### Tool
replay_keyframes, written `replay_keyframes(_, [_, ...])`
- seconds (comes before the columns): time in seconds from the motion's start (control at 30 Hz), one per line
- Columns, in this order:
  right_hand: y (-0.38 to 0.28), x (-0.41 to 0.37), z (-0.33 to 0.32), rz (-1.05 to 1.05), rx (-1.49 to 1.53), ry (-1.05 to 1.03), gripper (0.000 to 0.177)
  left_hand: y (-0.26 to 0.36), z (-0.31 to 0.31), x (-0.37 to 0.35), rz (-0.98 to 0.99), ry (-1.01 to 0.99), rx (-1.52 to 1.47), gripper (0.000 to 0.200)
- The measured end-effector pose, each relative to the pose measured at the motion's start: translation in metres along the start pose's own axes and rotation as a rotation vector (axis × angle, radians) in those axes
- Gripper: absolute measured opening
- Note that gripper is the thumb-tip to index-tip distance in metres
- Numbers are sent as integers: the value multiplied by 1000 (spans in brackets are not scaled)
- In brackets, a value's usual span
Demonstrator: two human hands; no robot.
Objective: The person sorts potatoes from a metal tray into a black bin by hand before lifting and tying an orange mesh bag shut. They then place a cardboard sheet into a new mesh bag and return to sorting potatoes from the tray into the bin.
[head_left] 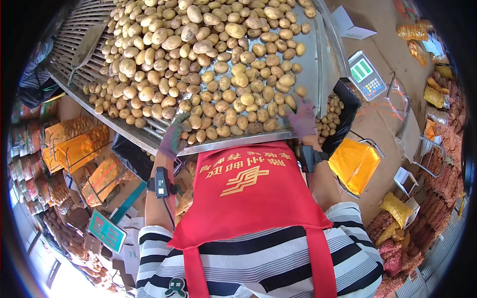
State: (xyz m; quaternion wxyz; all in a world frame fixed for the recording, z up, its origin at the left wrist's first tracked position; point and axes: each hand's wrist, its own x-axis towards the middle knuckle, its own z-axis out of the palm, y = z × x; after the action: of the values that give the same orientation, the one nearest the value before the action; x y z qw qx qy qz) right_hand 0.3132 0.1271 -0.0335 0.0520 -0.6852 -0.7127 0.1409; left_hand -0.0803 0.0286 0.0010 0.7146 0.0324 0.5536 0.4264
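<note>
The gloved fingers [182, 122] of the left hand [174, 138] curl over the near rim of the metal worktop [318, 69]. They lie among the front row of potatoes [208, 64], but I cannot tell whether they close on one. The fingers of the right hand [302, 120] are spread wide and rest flat at the worktop's right front corner. They hold nothing, and a single potato [299, 91] lies just above the fingertips. Each wrist carries a small black unit, left [161, 182] and right [308, 159].

The potatoes cover the worktop in a thick heap from the near rim to the far end. Just beside the right hand, below the worktop's edge, a black crate [351, 102] holds more potatoes. A scale [366, 75] lies beyond it, and an orange bag [354, 165] hangs open on a frame nearby. A red apron [248, 193] fills the foreground.
</note>
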Motion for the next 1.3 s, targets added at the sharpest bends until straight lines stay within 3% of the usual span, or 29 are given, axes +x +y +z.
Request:
replay_keyframes(0.1, [2, 10, 6, 151, 112, -45, 51, -2, 1, 0, -11, 6, 46, 58])
replay_keyframes(0.17, [15, 20, 4, 395, 1136, -292, 43, -5, 5, 1, 36, 64, 9, 58])
replay_keyframes(0.23, [25, 15, 4, 530, 1646, -372, 42, -14, -7, 12, 39, 65, 52, 58])
replay_keyframes(0.33, [37, 6, 11, 546, 1863, -375, 40, -17, -11, 13, 69, 73, 166, 58])
replay_keyframes(0.4, [43, 0, 13, 552, 1911, -343, 39, -14, -4, 10, 23, 83, 23, 57])
replay_keyframes(0.47, [52, -3, 15, 558, 1903, -271, 38, -20, -17, 9, 199, 27, 287, 56])
replay_keyframes(0.53, [62, 2, 15, 551, 1840, -188, 37, -15, -27, 2, 600, -130, 1015, 57])
replay_keyframes(0.63, [76, 26, 5, 504, 1582, -61, 35, -24, -45, 21, 205, -195, 303, 63])
replay_keyframes(0.67, [79, 36, 0, 479, 1462, -44, 35, -7, -9, -1, 53, -185, 40, 60])
replay_keyframes(0.7, [80, 44, -8, 451, 1311, -47, 35, 0, -3, -7, 10, -215, -6, 62])
replay_keyframes(0.77, [63, 62, -31, 389, 1017, -97, 37, -19, -43, 25, 193, -255, 344, 65])
replay_keyframes(0.8, [56, 72, -37, 322, 720, -135, 39, -9, -29, 17, 72, -236, 206, 66])
replay_keyframes(0.83, [53, 77, -29, 370, 959, -189, 43, -9, -31, 17, 74, -229, 207, 66])
replay_keyframes(0.87, [47, 80, -24, 368, 962, -194, 43, -9, -32, 19, 27, -242, 114, 67])
replay_keyframes(0.93, [34, 82, -18, 124, 491, -355, 46, -8, -27, 16, -20, -253, 18, 68])
replay_keyframes(0.97, [34, 81, -19, 124, 491, -356, 46, -7, -25, 15, -46, -219, 15, 69])
replay_keyframes(1.03, [32, 75, -25, 69, 492, -616, 47, -3, -15, 8, -73, -182, 10, 70])
replay_keyframes(1.1, [26, 65, -34, 108, 579, -588, 46, -3, -6, 3, 24, -46, 180, 71])
replay_keyframes(1.23, [26, 58, -31, 276, 795, -494, 44, -12, 13, 5, 2, -97, 232, 73])
replay_keyframes(1.27, [29, 57, -29, 284, 793, -484, 44, -14, 19, 6, -14, -66, 279, 75])
replay_keyframes(1.3, [28, 55, -28, 143, 645, -445, 45, -16, 23, 8, -13, -47, 257, 74])
